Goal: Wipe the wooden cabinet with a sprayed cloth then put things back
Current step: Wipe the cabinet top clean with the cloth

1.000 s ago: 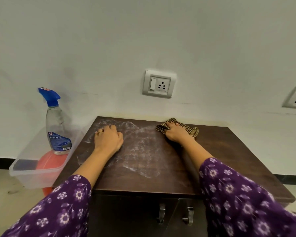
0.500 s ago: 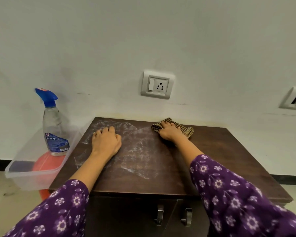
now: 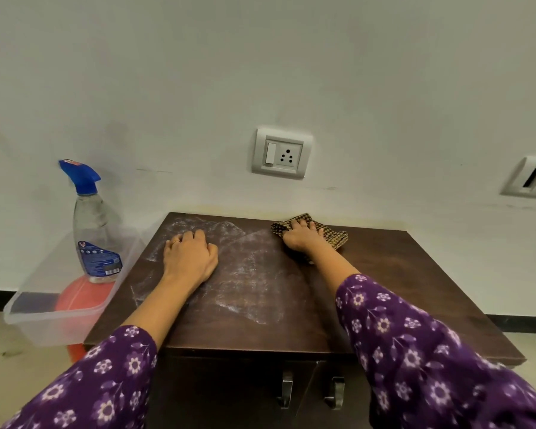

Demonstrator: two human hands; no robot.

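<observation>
**Cloth at the cabinet's back edge, nudged leftward**

Over the past second the checked cloth (image 3: 338,239) and the right hand (image 3: 304,239) on it have slid a little to the left along the back of the wooden cabinet (image 3: 399,274); in the last half second they have hardly shifted. The cloth lies bunched on the cabinet top, close to the wall and somewhat right of the middle. The right hand rests palm down on it, fingers stretched forward over the fabric, pressing rather than gripping.

The left hand (image 3: 189,258) has kept its place on the left part of the top, palm down, fingers bent so that the tips meet the wood, holding nothing. A ring (image 3: 175,242) shows on one finger. Between and around the two hands a whitish smeared film (image 3: 254,274) covers the left half of the top; the right half looks dark and plain.

Both arms wear purple flowered sleeves. Two metal handles (image 3: 287,388) hang on the cabinet front.

Just left of the cabinet a clear plastic tub (image 3: 53,323) sits on a round orange-red object (image 3: 81,292), with an upright spray bottle (image 3: 95,230), blue-topped, standing in the tub. A wall socket (image 3: 282,153) is above the cabinet.
</observation>
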